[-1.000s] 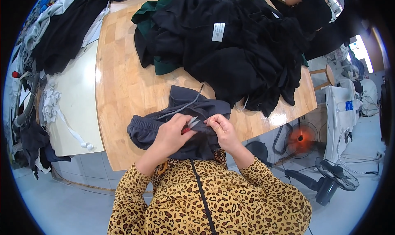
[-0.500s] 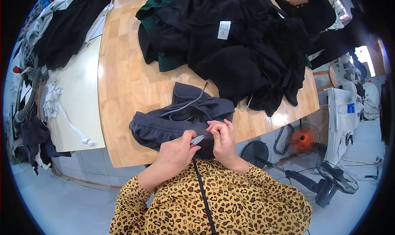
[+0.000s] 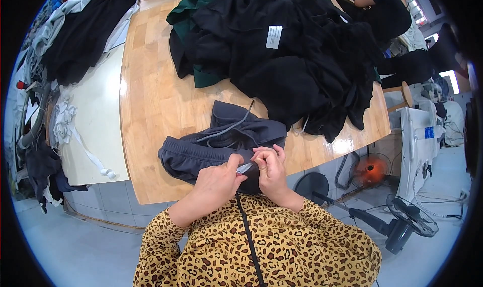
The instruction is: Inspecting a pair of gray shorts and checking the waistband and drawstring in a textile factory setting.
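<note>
A dark grey garment (image 3: 193, 156) with a gathered elastic waistband and a grey drawstring (image 3: 234, 126) lies bunched at the table's near edge. My left hand (image 3: 217, 185) is closed around small silver thread snips (image 3: 244, 168), their pointed blades towards my other hand. Much of the snips is hidden in the palm. Just to the right, my right hand (image 3: 273, 172) pinches an edge of the grey garment between thumb and fingers. The snips' tip is close to those fingertips; whether it touches the cloth I cannot tell.
A large heap of black garments (image 3: 282, 80) covers the wooden table's (image 3: 151, 101) far side. At left stands a pale side table (image 3: 98, 131) with white tape (image 3: 90, 153). Two fans (image 3: 410, 219), (image 3: 371, 169) stand at right. A person in black (image 3: 385, 15) is at far right.
The snips in my left hand have moved slightly up and right, closer to my right fingertips. At far right, the other person's dark-clothed limb has shifted.
</note>
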`<state>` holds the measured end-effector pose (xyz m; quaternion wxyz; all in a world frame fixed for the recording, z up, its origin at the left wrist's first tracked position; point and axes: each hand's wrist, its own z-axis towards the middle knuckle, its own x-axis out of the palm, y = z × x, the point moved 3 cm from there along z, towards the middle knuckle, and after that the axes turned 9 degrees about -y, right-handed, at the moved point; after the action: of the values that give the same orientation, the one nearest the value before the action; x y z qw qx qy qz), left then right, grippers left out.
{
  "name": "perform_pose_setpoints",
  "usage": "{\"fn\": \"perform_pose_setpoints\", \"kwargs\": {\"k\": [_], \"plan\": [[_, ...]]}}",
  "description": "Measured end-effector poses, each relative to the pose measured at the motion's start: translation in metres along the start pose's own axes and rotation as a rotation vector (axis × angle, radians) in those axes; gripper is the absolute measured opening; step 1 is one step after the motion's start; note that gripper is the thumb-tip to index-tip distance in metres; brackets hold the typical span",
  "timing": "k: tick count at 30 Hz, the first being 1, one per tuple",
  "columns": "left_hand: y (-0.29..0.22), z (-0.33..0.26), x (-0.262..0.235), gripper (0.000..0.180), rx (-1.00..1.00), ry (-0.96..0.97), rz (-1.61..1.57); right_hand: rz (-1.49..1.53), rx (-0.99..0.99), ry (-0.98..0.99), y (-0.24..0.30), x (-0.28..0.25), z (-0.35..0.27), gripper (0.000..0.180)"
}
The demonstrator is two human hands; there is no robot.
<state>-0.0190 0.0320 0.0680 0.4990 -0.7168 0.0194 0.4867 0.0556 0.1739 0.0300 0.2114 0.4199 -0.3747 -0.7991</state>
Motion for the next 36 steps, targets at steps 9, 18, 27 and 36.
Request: {"fn": "perform_pose_setpoints", "kwargs": {"k": [9, 18, 27, 36], "plan": [[0.001, 0.0, 0.0, 0.037, -0.011, -0.003, 0.0, 0.043, 0.045, 0.016, -0.001, -0.001, 0.001, 0.005], [0.048, 0.016, -0.026, 0.047, -0.235, -0.156, -0.495, 0.047, -0.257, 0.053, -0.005, -0.062, 0.001, 0.009], [0.06, 0.043, 0.025, 0.043, -0.251, 0.229, -0.644, -0.316, -0.038, 0.212, -0.014, -0.019, 0.003, 0.05], [0.055, 0.024, 0.022, 0.044, -0.208, 0.062, -0.776, -0.169, -0.052, 0.172, -0.015, -0.006, 0.009, 0.033]]}}
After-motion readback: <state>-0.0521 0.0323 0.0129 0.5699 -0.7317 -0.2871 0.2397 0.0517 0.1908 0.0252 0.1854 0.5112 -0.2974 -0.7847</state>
